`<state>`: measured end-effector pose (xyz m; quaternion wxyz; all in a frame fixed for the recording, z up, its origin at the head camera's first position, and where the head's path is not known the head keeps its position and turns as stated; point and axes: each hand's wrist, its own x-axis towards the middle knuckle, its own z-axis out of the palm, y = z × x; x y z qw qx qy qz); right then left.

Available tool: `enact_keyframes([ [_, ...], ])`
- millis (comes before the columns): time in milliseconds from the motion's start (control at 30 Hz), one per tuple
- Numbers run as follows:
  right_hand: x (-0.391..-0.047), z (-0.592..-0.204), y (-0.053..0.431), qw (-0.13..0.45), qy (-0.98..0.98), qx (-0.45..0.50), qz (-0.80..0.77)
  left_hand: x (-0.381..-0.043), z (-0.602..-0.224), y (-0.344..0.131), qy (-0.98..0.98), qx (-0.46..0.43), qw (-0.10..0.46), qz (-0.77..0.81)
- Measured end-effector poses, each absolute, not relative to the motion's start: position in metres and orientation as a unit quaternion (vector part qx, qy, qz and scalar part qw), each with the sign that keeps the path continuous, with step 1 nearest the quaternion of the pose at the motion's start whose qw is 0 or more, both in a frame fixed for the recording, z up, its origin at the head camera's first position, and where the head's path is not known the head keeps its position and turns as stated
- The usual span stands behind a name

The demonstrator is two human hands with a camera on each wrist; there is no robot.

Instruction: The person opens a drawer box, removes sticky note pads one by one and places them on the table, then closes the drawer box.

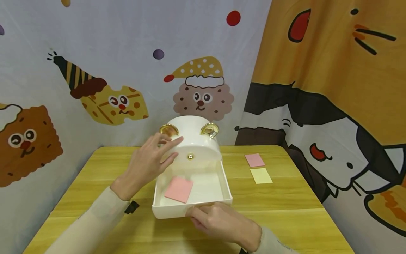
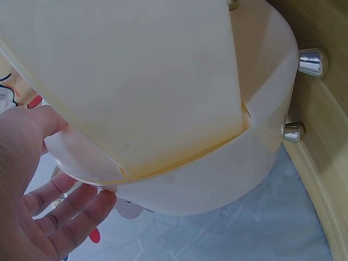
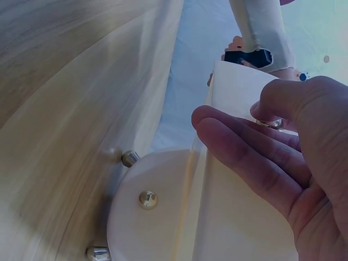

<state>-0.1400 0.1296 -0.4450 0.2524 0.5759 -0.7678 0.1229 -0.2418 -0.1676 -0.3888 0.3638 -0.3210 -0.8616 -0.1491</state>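
Note:
A white rounded drawer box (image 1: 193,132) with gold ear-shaped trims stands on the table, its lower drawer (image 1: 207,183) pulled out toward me. In that drawer lies a pink sticky note pad (image 1: 178,189), toward the left. My left hand (image 1: 147,160) rests on the box's upper left edge, fingers fairly straight over the top and thumb at the front face (image 2: 81,149). At the drawer's front, my right hand (image 1: 222,222) pinches a small metal drawer knob (image 3: 274,124) between thumb and fingers, with other fingers under the drawer. A gold knob (image 1: 190,156) sits on the upper front.
Right of the box, a pink note pad (image 1: 254,160) and a yellow note pad (image 1: 261,175) lie on the wooden table (image 1: 285,218). Short metal feet (image 2: 312,62) raise the box. A printed cloth (image 1: 127,35) hangs behind the table, close to the box's back.

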Motion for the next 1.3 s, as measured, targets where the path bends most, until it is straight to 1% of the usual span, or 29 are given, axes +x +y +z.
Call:
enact_keyframes([
  [200, -0.139, -0.445, 0.130, 0.251, -0.767, 0.579, 0.118, -0.243, -0.390, -0.167, -0.860, -0.323, 0.366, -0.150],
  [533, -0.134, -0.444, 0.131, 0.214, -0.785, 0.570, 0.115, -0.243, -0.390, -0.169, -0.860, -0.322, 0.367, -0.147],
  [733, -0.132, -0.434, 0.135, 0.216, -0.788, 0.571, 0.080, -0.242, -0.389, -0.169, -0.863, -0.321, 0.363, -0.143],
  [900, -0.129, -0.419, 0.140, 0.213, -0.782, 0.581, 0.076, -0.242, -0.390, -0.168, -0.860, -0.327, 0.364, -0.141],
  [1000, -0.129, -0.408, 0.140, 0.219, -0.768, 0.594, 0.093, -0.242, -0.390, -0.168, -0.859, -0.329, 0.365, -0.141],
  [1200, -0.135, -0.385, 0.137, 0.257, -0.736, 0.617, 0.106, -0.241, -0.389, -0.168, -0.861, -0.326, 0.365, -0.140],
  [1300, -0.138, -0.373, 0.136, 0.265, -0.728, 0.623, 0.110, -0.240, -0.388, -0.168, -0.861, -0.325, 0.365, -0.142],
])
